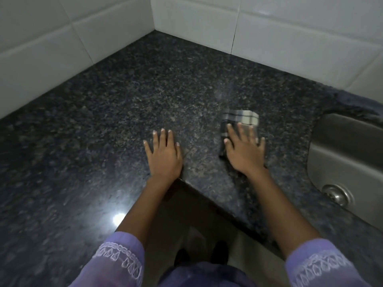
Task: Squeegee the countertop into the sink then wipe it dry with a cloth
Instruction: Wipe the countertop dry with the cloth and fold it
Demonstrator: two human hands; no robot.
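Note:
A dark speckled granite countertop (128,96) fills the corner in front of me. A folded grey checked cloth (241,119) lies on it right of centre. My right hand (245,151) presses flat on the cloth's near half, fingers spread over it. My left hand (163,154) rests flat and empty on the bare stone by the inner corner of the counter's front edge. The steel sink (339,141) is set into the counter at the right, its drain (335,193) visible. No squeegee is in view.
White tiled walls (207,23) meet in a corner behind the counter. The counter's front edge makes an inner angle just below my left wrist, with the floor and my feet (199,253) beneath. A light glare (118,219) shines on the near left stone.

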